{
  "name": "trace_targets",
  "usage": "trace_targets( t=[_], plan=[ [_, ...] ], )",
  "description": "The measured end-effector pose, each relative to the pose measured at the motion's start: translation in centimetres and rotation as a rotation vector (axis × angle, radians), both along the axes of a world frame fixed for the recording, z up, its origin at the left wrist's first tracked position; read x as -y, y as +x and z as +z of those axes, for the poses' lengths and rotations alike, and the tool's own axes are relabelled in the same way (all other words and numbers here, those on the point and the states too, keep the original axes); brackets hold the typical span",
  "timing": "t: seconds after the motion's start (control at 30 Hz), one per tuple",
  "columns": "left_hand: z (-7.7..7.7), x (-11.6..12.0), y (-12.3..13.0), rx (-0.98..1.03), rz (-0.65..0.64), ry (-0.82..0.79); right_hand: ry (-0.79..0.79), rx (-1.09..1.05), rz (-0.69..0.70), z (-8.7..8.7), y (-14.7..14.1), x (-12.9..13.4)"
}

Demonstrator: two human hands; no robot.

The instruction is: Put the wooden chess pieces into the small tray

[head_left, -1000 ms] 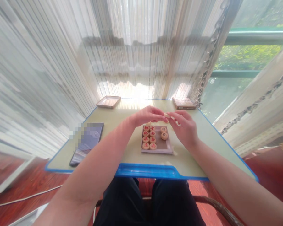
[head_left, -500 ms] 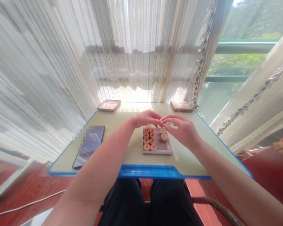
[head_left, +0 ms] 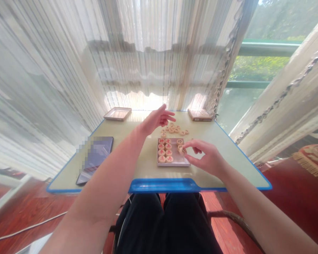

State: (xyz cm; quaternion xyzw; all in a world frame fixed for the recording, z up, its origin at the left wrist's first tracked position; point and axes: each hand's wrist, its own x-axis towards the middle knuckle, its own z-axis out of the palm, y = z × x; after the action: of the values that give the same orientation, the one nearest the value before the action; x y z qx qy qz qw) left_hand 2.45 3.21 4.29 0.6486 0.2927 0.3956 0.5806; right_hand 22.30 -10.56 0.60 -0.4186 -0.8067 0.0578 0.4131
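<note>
Right hand [head_left: 207, 157] lowered a disc [head_left: 184, 151] (round, pale).

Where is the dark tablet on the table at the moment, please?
In the head view, the tablet lies at the table's left side, beside the left forearm and nearer the person than the shallow empty tray.

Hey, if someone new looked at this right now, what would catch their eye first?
Probably the box tray near the table's front edge, with red-marked round pieces in two columns on its left. At its right side, the right hand pinches a dark-marked piece. Beyond, the left hand hovers by a loose cluster of pieces.
</note>
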Motion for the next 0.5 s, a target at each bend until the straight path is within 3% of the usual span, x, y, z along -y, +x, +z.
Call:
trace_targets(
  t=[0.27, 0.4, 0.5],
  plan=[
    [-3.5, -4.4, -2.8, 0.006, 0.426, -0.067, -0.237, 0.189, 0.142, 0.1, 0.5, -0.2],
    [-4.2, -5.5, -3.3, -0.015, 0.525, -0.053, -0.298, 0.244, 0.162, 0.5, 0.2, -0.7],
    [-4.4, -5.6, -3.2, -0.017, 0.527, -0.05, -0.298, 0.276, 0.14, 0.7, -0.3, -0.6]
  ],
)
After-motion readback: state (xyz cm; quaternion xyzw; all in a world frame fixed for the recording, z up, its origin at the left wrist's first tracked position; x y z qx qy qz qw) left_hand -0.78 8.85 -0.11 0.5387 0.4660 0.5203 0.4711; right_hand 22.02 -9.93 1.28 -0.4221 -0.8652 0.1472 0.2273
